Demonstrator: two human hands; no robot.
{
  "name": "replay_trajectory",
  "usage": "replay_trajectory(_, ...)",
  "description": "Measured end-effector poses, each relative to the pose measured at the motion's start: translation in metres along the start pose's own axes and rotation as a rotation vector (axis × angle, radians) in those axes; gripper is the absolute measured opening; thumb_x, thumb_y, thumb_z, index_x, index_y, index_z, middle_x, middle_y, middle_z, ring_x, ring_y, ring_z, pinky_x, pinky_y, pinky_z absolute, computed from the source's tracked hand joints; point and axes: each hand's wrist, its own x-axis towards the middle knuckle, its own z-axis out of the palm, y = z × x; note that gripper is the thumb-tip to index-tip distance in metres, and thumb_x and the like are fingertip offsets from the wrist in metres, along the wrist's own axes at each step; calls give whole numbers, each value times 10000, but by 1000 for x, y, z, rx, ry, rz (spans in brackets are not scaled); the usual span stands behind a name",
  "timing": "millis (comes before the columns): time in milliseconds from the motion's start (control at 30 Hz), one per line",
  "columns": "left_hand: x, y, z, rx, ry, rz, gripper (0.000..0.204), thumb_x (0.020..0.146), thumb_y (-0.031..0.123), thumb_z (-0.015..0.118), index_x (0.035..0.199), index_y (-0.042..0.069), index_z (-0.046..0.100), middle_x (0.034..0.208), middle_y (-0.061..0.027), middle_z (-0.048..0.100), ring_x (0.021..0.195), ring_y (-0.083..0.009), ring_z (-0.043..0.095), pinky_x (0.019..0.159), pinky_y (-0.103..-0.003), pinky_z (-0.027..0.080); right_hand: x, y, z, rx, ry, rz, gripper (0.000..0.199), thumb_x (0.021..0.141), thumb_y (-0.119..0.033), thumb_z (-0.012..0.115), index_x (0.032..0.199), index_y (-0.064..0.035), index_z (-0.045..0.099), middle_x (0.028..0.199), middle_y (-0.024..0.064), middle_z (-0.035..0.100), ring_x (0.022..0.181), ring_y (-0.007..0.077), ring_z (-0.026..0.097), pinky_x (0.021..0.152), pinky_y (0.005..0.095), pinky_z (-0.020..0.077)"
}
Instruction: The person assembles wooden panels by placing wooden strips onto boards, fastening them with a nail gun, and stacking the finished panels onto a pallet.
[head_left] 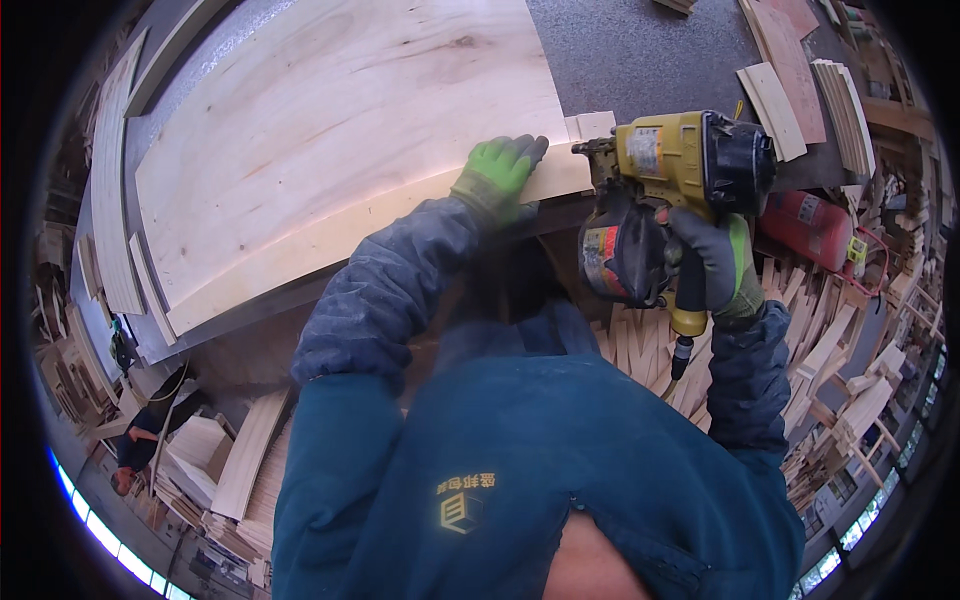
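A large pale plywood sheet [340, 130] lies on the dark workbench, with a long light wooden strip [350, 217] along its near edge. My left hand [495, 178], in a green and grey work glove, rests on that edge with its fingers stretched out over the wood. To the right, my right hand [728, 262], gloved alike, is wrapped round the handle of a yellow and black coil nail gun [662, 148]. The gun's nose points left, close to the right end of the strip. A round black magazine [622, 250] hangs under its body.
Short boards [775, 110] lie at the bench's far right. Beyond its right edge sits a red tank [805, 225] with a red hose. Many wood strips are piled low at right. Narrow boards [120, 200] lie at the bench's left; another person [140, 440] is at lower left.
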Motion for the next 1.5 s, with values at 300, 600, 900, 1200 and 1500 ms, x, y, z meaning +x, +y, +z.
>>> replay_trajectory(300, 3, -5, -2, 19, 49, 30, 1124, 888, 549, 947, 1789, 8, 547, 1638, -242, 698, 1421, -483, 664, 1222, -622, 531, 7, 7, 29, 131, 21, 88, 286, 1154, -265, 857, 1286, -12, 871, 917, 6, 788, 723, 106, 740, 628, 310, 603)
replay_trajectory(600, 8, 27, 133, 95, 66, -52, 670, 796, 546, 945, 1340, 170, 842, 1433, -166, 813, 1208, -463, 811, 1002, -667, 642, -60, 68, 29, 366, -204, 247, 317, 1242, -350, 713, 1219, -55, 827, 938, 25, 805, 761, 132, 760, 661, 295, 592)
replay_trajectory(900, -349, -81, -155, 29, 317, -287, 750, 1129, 545, 799, 1711, 80, 712, 1885, -249, 561, 1779, -527, 470, 1464, -737, 326, -112, 201, 45, 142, 148, 26, 391, 1236, -340, 713, 1434, -10, 784, 1218, 71, 839, 1003, 193, 808, 901, 380, 657)
replay_trajectory(1200, -755, -378, -458, 351, -362, -942, 1090, 963, 242, 985, 1890, 57, 443, 1955, -266, 439, 1782, -495, 455, 1482, -528, 399, -206, 190, 333, 30, 158, 156, 395, 1189, -295, 757, 1440, 8, 798, 1171, 58, 837, 955, 168, 788, 860, 367, 635)
replay_trajectory(1500, -756, -472, -452, 249, -595, -740, 1170, 921, 20, 936, 1944, 204, 400, 2000, -190, 382, 1768, -466, 492, 1432, -490, 495, -244, 165, 546, -79, 81, 111, 348, 1125, -222, 824, 1377, 17, 829, 1020, 15, 816, 813, 112, 738, 732, 322, 580)
